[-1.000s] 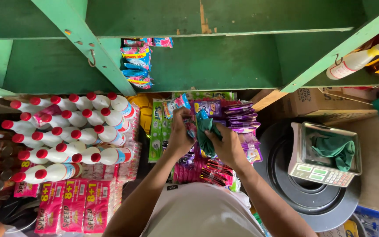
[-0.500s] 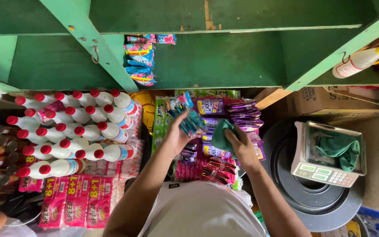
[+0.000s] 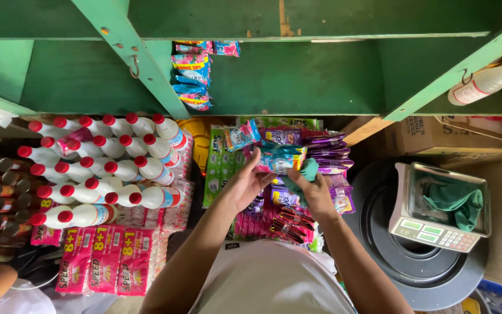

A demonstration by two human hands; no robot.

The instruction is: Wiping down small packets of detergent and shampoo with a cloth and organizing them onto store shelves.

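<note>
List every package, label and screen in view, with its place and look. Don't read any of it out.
Sachet strip: teal and blue, held between left hand and right hand.
Hanging sachets: blue and pink, on the green shelf.
White bottles: red caps, lying stacked at left.
Pink packs: yellow print, below the bottles.
Purple sachets: behind the hands.
Scale: grey, green display, right.
Cardboard box: brown, upper right.

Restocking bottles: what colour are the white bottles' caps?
Red, on the white bottles; clearest in the head view.
</note>
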